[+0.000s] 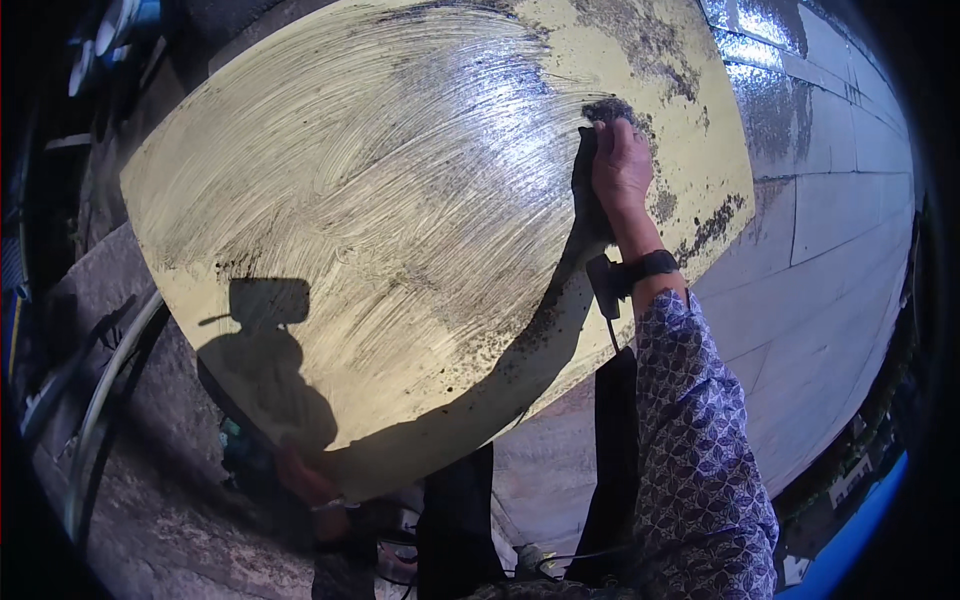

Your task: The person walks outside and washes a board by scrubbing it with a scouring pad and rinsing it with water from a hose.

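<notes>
A large yellow board (400, 300), wet and streaked with dark dirt in curved smears, lies before me. Near its far right part, my right hand (622, 165) is closed around a dark, rough clump (608, 108) pressed to the surface. Whether that is a scouring pad or something else, I cannot make out. My left hand (305, 478) is at the board's near left edge, dim in shadow, and seems to grip that edge; its fingers are partly hidden. On my right wrist sits a black strap (655, 264) with a small dark device.
Pale paving slabs (830, 240) stretch along the right, wet at the far end. A light hose or pipe (105, 390) curves over the rough ground (150, 480) on the left. Shadows of my head and arm fall across the board. A thin cable hangs by my right forearm.
</notes>
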`<state>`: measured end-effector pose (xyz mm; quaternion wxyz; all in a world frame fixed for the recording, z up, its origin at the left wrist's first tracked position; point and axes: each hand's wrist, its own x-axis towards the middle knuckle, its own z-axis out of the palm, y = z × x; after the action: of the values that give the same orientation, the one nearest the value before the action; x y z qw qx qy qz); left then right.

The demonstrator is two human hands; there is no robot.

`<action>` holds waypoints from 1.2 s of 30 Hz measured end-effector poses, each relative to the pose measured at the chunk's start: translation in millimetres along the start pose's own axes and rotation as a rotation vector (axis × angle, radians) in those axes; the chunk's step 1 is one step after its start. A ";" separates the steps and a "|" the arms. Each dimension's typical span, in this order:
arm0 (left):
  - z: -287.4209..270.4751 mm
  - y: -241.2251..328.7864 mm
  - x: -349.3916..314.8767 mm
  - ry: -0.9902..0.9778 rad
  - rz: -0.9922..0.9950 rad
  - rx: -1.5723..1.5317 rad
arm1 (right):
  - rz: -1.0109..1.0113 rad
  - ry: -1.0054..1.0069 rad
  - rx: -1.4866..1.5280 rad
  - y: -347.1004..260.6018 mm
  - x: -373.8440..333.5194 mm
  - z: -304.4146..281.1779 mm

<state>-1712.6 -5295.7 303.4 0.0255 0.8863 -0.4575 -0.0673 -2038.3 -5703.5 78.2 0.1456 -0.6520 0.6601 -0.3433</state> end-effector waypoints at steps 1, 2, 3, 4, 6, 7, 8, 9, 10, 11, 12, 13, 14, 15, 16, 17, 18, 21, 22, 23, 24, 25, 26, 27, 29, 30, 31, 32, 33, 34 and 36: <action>-5.6 -6.0 2.4 0.083 0.177 0.117 | 0.430 -0.313 -0.174 -25.0 26.7 -13.4; 0.1 -10.0 4.5 0.091 0.182 0.124 | 0.433 -0.308 -0.164 -31.2 28.6 -11.3; -2.2 -16.1 -0.3 0.022 0.128 0.233 | 0.305 -0.271 -0.132 -43.7 23.8 -11.4; -4.6 -20.1 -5.4 -0.046 0.074 0.339 | 0.175 -0.232 -0.101 -55.2 17.7 -11.7; -8.3 -26.6 -5.6 -0.078 -0.087 0.222 | -0.154 -0.362 0.105 -96.0 -49.6 -12.8; -13.2 -32.1 -5.0 -0.098 -0.255 0.107 | -0.202 -0.474 0.211 -132.3 -89.1 -25.7; -9.4 -29.1 -3.1 -0.119 -0.418 -0.042 | -0.296 -0.625 0.274 -151.9 -109.6 -48.0; -10.7 -25.7 -2.6 -0.119 -0.417 -0.044 | -0.420 -0.666 0.335 -153.1 -118.5 -55.5; -13.5 -20.9 -3.1 -0.114 -0.374 -0.013 | -0.385 -0.626 0.274 -141.2 -112.1 -53.2; -15.3 -19.9 -2.3 -0.101 -0.328 0.027 | -0.347 -0.582 0.225 -121.3 -96.4 -43.4; -7.7 -15.4 -3.1 -0.099 -0.329 0.012 | -0.225 -0.449 0.088 -80.2 -65.8 -31.6; -5.1 -15.5 -7.2 -0.054 -0.341 0.005 | -0.115 -0.316 -0.032 -34.2 -29.1 -18.5; -1.5 -18.2 -9.6 -0.007 -0.350 -0.004 | 0.096 -0.188 -0.148 -3.4 4.2 -6.7; 7.2 -18.4 -8.7 0.004 -0.347 -0.014 | 0.159 -0.177 -0.254 36.6 34.8 5.4; 7.9 -22.4 -9.8 -0.020 -0.337 0.007 | 0.162 -0.200 -0.216 19.6 46.0 21.6; 5.6 -27.1 -14.0 -0.052 -0.330 0.023 | 0.163 -0.227 -0.189 -12.4 53.5 30.4; 4.5 -33.4 -18.9 -0.010 -0.079 0.196 | -0.112 -0.257 -0.051 -61.3 42.9 41.8; -5.2 -15.4 -2.8 -0.096 -0.241 0.064 | -0.371 -0.459 0.285 -204.3 -52.1 36.2; -4.8 -13.5 -1.2 -0.086 -0.249 0.061 | -0.470 -0.589 0.356 -231.1 -74.5 20.2; -7.4 -16.9 -1.2 -0.081 -0.356 -0.058 | -0.578 -0.700 0.387 -240.9 -86.6 11.5; -14.5 -22.3 -0.2 -0.071 -0.464 -0.169 | -0.543 -0.634 0.347 -238.7 -82.2 16.3; -20.7 -26.6 0.3 -0.056 -0.476 -0.146 | -0.507 -0.570 0.313 -223.6 -69.8 23.6; -18.2 -20.2 -0.3 -0.017 -0.201 0.031 | -0.369 -0.444 0.151 -187.6 -41.9 31.1; -20.3 -14.5 -0.8 0.014 0.069 0.235 | -0.183 -0.373 -0.059 -132.5 -11.6 43.4; 2.8 16.0 13.7 0.026 -0.342 -0.275 | 0.123 -0.024 0.075 -16.8 36.7 60.4; -2.5 9.2 14.4 0.048 -0.517 -0.411 | 0.202 -0.249 -0.208 -22.7 55.9 53.7; -3.9 12.2 13.9 0.054 -0.682 -0.597 | 0.124 -0.178 -0.172 -37.3 57.4 67.8; -11.2 19.0 17.7 0.088 -0.779 -0.703 | -0.012 -0.295 -0.095 -86.9 44.6 80.2; -15.5 22.2 22.7 0.104 -0.783 -0.702 | -0.151 -0.394 -0.024 -165.1 26.4 88.7; -19.1 24.3 25.7 0.138 -0.745 -0.654 | -0.375 -0.354 0.169 -233.5 1.0 94.6; -22.6 26.4 29.4 0.172 -0.704 -0.631 | -0.545 -0.466 0.319 -340.5 -49.7 95.0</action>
<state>-1713.8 -5335.3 325.8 0.3067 0.9387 -0.0831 -0.1338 -1713.1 -5651.4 215.9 0.2945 -0.8332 0.3503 -0.3104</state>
